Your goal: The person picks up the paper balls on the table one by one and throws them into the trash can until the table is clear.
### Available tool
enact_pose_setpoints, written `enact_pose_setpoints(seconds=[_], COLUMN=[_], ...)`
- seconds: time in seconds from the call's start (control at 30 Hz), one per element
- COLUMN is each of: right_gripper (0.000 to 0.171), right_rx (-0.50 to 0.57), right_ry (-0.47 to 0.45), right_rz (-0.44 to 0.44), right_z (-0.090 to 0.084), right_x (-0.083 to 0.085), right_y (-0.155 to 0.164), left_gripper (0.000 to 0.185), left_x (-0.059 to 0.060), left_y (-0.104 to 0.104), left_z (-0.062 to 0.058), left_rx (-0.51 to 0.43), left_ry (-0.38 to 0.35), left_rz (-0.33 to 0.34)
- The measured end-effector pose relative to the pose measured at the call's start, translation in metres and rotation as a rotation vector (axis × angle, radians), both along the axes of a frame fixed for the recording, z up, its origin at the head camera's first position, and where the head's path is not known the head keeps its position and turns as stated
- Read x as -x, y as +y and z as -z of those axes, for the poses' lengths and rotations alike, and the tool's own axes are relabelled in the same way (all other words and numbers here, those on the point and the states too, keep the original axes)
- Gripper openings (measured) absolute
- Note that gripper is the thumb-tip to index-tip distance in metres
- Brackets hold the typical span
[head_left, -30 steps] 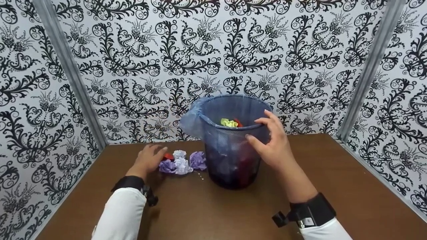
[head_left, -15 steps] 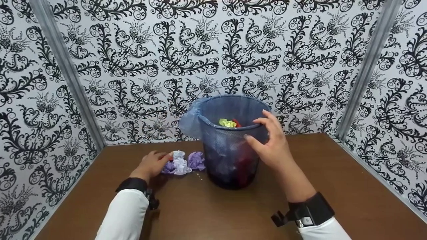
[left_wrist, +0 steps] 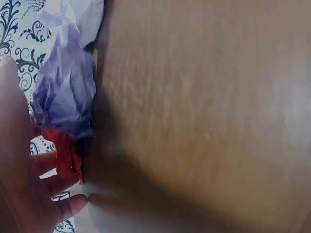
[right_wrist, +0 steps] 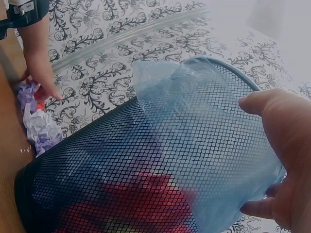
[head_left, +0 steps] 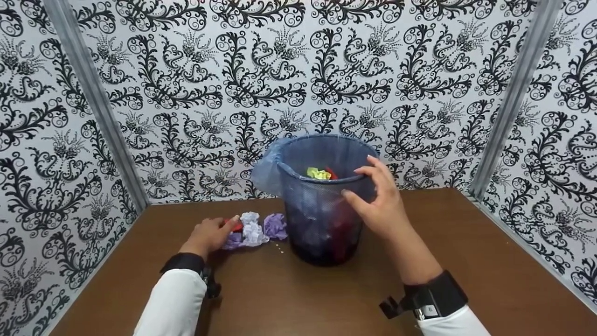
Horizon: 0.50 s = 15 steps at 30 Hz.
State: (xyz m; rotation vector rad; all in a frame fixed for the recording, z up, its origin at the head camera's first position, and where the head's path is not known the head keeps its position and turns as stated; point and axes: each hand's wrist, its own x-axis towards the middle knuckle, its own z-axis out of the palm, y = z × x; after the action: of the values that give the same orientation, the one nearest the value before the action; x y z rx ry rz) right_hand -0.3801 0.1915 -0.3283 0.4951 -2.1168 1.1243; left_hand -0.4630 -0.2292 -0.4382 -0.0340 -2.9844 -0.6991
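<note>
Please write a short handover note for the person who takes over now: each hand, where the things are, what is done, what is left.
Left hand: on the table, fingers closing on the red paper ball beside the purple paper balls.
Right hand: steadies the mesh bin at its rim.
Done: yellow and red crumpled papers lie in the bin's blue liner bag.
Left: the red and purple balls on the table are not yet in the bin.

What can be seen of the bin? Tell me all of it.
The bin is a round, dark mesh basket, metal by its look, standing upright on the brown table near the back wall. A blue plastic liner lines it and spills over the left rim. Yellow and red crumpled paper lies inside. The right hand holds its rim; purple paper balls lie beside its left.
</note>
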Motion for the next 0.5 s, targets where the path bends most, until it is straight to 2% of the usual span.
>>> enact_pose_setpoints(seconds=[0.17,0.27,0.37,0.5], right_gripper=[0.046,0.046,0.046,0.047], right_rx=[0.004,0.003,-0.003,-0.008], right_ry=[0.018,0.007,-0.002,-0.008], right_rz=[0.005,0.008,0.003,0.005], right_z=[0.000,-0.001,0.000,0.001], right_x=[-0.001,-0.001,-0.001,0.000], right_y=[0.000,0.001,0.001,0.001], left_gripper=[0.093,0.091,0.077,0.044], left_x=[0.000,-0.001,-0.003,-0.003], left_y=[-0.004,-0.007,-0.010,-0.013], left_z=[0.001,0.001,0.001,-0.001], left_rx=[-0.005,-0.015,-0.038,-0.091], left_ry=[0.011,0.046,0.117,0.225], left_rz=[-0.008,-0.003,-0.003,-0.010])
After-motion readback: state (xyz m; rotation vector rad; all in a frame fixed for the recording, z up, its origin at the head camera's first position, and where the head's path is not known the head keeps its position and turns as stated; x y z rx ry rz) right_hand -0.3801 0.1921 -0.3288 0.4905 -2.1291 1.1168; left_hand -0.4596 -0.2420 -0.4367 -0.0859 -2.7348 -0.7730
